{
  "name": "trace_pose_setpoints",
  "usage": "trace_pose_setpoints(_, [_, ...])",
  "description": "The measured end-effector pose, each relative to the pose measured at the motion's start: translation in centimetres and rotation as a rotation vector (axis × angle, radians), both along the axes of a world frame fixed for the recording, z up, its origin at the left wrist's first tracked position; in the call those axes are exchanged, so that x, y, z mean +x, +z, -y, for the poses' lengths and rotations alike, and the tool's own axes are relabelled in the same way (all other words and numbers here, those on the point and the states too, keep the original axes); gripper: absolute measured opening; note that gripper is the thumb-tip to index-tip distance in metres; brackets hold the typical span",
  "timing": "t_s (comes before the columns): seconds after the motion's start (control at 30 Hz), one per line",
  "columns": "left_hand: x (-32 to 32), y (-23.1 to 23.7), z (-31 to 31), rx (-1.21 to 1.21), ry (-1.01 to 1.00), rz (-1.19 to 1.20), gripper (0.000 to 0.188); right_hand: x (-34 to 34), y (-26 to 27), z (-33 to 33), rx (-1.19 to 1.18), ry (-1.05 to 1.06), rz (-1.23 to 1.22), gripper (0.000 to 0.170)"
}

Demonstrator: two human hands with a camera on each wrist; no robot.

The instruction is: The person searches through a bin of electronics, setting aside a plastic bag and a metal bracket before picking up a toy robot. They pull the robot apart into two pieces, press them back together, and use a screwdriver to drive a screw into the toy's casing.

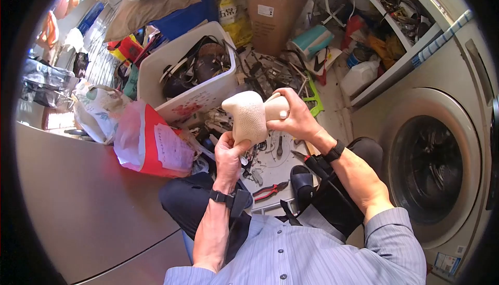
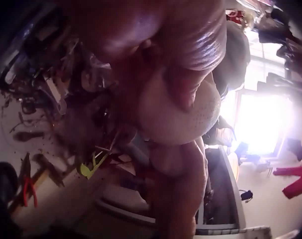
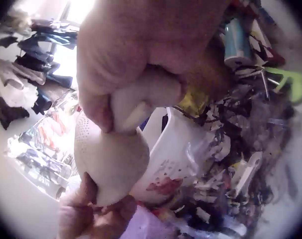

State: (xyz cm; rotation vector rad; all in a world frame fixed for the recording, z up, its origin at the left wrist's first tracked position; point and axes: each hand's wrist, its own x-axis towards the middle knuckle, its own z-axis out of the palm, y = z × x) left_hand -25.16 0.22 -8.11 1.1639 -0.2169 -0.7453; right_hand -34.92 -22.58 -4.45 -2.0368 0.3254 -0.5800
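A cream-coloured, rounded object (image 1: pixel 247 116) with a dotted surface is held up in front of the body. It has a blunt tip on one side and a narrower, flared stem (image 1: pixel 276 107) on the other. My left hand (image 1: pixel 228 156) grips the body's lower edge, thumb on the near side. From the right, my right hand (image 1: pixel 297 117) holds the stem between thumb and fingers. In the right wrist view, the stem (image 3: pixel 143 99) meets the dotted body (image 3: pixel 111 157) just below the right hand (image 3: pixel 141 50). What kind of object it is, I cannot tell.
Tools and small parts litter the floor, including red-handled pliers (image 1: pixel 270 191) and a green-framed saw (image 1: pixel 314 98). A white bin (image 1: pixel 182 100) of items and a red-and-white bag (image 1: pixel 161 144) stand left. A washing machine (image 1: pixel 379 134) is right, a cardboard box (image 1: pixel 275 17) behind.
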Motion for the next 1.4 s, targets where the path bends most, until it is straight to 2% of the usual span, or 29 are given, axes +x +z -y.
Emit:
trace_pose_setpoints(0.07, [-0.1, 0.0, 0.6, -0.043, 0.034, 0.005, 0.032, -0.3, 0.0, 0.3, 0.061, -0.015, -0.049, 0.075])
trace_pose_setpoints(0.27, [-0.8, -0.2, 0.4, 0.018, 0.022, 0.062, 0.032, -1.0, -0.8, -0.1, 0.03, -0.022, -0.026, 0.074])
trace_pose_setpoints(0.37, [-0.7, -1.1, 0.5, 0.029, 0.034, 0.081, 0.034, -0.7, 0.0, -0.4, 0.158, -0.046, -0.044, 0.072])
trace_pose_setpoints(0.43, [-0.6, -1.6, 1.0, 0.012, 0.091, -0.005, 0.035, -0.5, -0.4, -0.4, 0.161, -0.053, -0.044, 0.072])
trace_pose_setpoints(0.53, [0.1, -1.6, 1.5, -0.035, 0.07, -0.041, 0.035, 0.2, -0.3, 0.4, 0.125, -0.062, -0.027, 0.073])
trace_pose_setpoints(0.67, [0.6, -0.3, 1.9, -0.061, 0.063, -0.026, 0.031, -0.4, -1.0, 0.5, 0.054, -0.045, 0.052, 0.073])
trace_pose_setpoints(0.73, [0.9, 2.2, 1.4, -0.021, -0.046, 0.013, 0.032, -1.0, -0.9, 0.7, 0.098, -0.012, 0.101, 0.075])
trace_pose_setpoints(0.77, [1.2, 2.9, 1.3, -0.096, -0.049, -0.081, 0.034, -1.3, -0.8, 0.7, 0.001, 0.029, 0.169, 0.076])
trace_pose_setpoints(0.83, [1.6, 3.6, 0.8, -0.078, -0.065, -0.037, 0.036, -2.1, 0.2, 0.0, -0.177, 0.091, 0.28, 0.082])
trace_pose_setpoints(0.93, [1.0, 4.8, 0.2, -0.068, -0.093, 0.041, 0.041, -3.7, 1.5, -0.6, -0.231, 0.101, 0.324, 0.09])
trace_pose_setpoints(1.03, [0.9, 6.8, -0.2, -0.09, -0.193, 0.097, 0.043, -4.9, 2.6, -1.0, -0.318, 0.131, 0.359, 0.09])
trace_pose_setpoints(1.13, [1.9, 8.6, -1.4, -0.144, -0.289, 0.023, 0.04, -5.6, 3.3, -1.4, -0.326, 0.18, 0.343, 0.089])
trace_pose_setpoints(1.2, [2.3, 8.9, -1.5, -0.156, -0.271, -0.003, 0.033, -5.6, 3.2, -1.5, -0.348, 0.184, 0.348, 0.089])
trace_pose_setpoints(1.27, [2.7, 9.6, -1.9, -0.046, -0.355, 0.012, 0.028, -5.9, 2.9, -1.5, -0.386, 0.222, 0.309, 0.089])
trace_pose_setpoints(1.4, [3.1, 9.7, -1.6, 0.028, -0.451, -0.008, 0.039, -6.4, 2.7, -1.1, -0.433, 0.252, 0.29, 0.089])
